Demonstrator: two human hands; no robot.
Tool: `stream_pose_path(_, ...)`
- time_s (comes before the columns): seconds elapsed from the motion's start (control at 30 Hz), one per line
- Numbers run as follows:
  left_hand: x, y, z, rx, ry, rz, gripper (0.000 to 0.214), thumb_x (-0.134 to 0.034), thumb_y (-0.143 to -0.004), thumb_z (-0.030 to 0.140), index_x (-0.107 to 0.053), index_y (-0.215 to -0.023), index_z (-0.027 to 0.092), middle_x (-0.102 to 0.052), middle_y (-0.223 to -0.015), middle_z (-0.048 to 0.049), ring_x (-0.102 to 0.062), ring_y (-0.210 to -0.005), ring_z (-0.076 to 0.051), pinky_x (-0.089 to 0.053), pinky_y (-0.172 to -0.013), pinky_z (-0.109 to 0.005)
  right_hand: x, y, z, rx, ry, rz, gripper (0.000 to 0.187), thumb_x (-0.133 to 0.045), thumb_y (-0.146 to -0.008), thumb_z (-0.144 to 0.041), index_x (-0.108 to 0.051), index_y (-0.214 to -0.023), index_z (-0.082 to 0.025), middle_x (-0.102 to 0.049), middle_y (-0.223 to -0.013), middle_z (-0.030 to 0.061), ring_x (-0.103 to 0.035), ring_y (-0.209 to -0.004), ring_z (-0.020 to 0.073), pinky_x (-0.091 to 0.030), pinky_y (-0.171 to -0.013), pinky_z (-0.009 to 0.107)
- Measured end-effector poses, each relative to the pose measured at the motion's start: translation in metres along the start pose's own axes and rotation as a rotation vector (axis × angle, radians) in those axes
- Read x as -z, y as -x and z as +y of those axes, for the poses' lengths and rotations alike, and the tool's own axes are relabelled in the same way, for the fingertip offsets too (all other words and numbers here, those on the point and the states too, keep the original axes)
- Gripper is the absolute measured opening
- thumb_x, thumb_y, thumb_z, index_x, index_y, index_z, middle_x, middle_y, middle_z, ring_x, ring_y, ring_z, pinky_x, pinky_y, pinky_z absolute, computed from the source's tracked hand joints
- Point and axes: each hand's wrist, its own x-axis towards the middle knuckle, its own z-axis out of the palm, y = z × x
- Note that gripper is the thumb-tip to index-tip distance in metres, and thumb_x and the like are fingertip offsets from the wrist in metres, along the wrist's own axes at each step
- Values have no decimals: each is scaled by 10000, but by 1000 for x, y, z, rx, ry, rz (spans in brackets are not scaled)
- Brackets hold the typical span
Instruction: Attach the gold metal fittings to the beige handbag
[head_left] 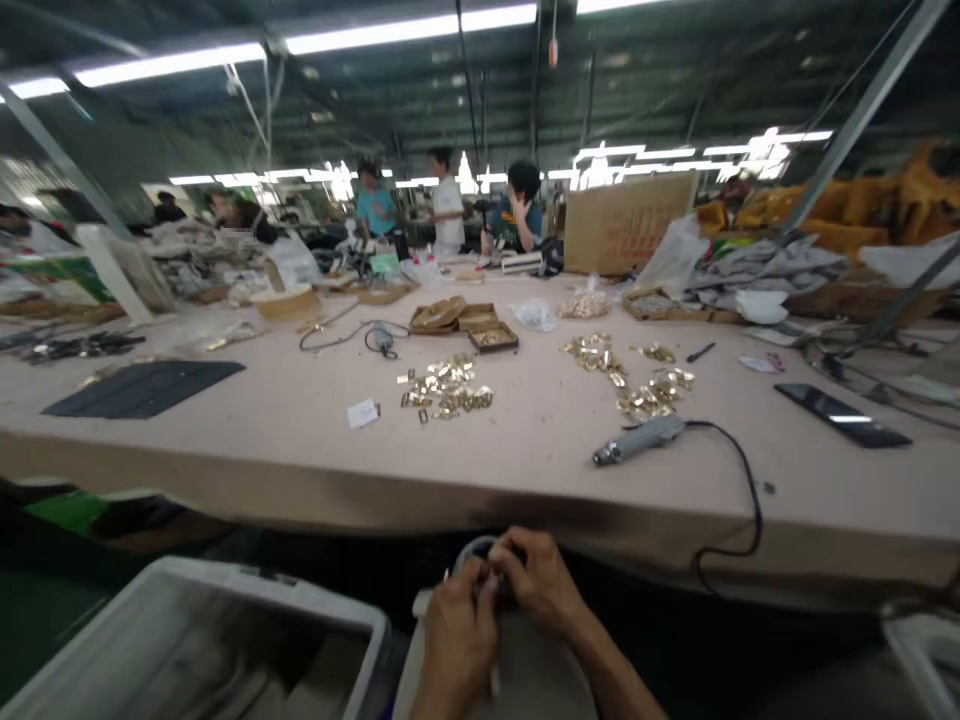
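Below the table's front edge, my left hand and my right hand meet over my lap. Thumbs and fingers of both are pinched together, and whatever small part lies between them is hidden. Under the hands is a pale beige item, its kind unclear. A grey curved band shows just behind the fingers. On the table ahead, a grey electric screwdriver lies on its side with a black cord. Small gold-coloured metal pieces lie in a loose pile, and more gold pieces are spread to the right.
A white bin with pale material inside stands at my left. The table carries a dark flat sheet, small cardboard trays, a white label and a phone. Several people are at the far side.
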Motion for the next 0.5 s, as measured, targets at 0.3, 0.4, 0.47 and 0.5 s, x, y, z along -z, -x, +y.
stream_pose_path(0.3, -30, -1, -15, 296, 485, -106, 274, -641, -851, 429, -635, -842, 155, -663, -601, -9, -511, -341, -96, -357, -382, -196, -5, -12, 22, -286, -202, -111, 346, -631, -894, -438, -729, -780, -127, -618, -578, 8, -494, -514, 111, -363, -515, 227)
stream_pose_path(0.4, -41, -4, -23, 350, 556, -47, 254, -661, -835, 392, -618, -797, 144, -593, -484, 9, -471, -338, -95, -332, -381, -192, -5, -12, 27, -326, -239, -147, 404, -577, -939, -472, -685, -747, -132, -588, -532, 2, -488, -465, 102, -355, -484, 214)
stream_pose_path(0.47, -47, -8, -29, 365, 573, -26, 229, -652, -843, 361, -612, -789, 142, -568, -457, 20, -444, -331, -91, -314, -379, -193, -6, -13, 31, -335, -247, -169, 429, -538, -963, -479, -659, -731, -138, -594, -539, 6, -505, -466, 100, -370, -488, 206)
stream_pose_path(0.5, -48, -9, -32, 372, 577, -21, 214, -647, -845, 345, -611, -786, 142, -562, -454, 23, -431, -327, -88, -313, -380, -194, -8, -13, 34, -332, -255, -176, 420, -538, -964, -477, -660, -747, -138, -607, -560, 10, -525, -483, 102, -388, -499, 204)
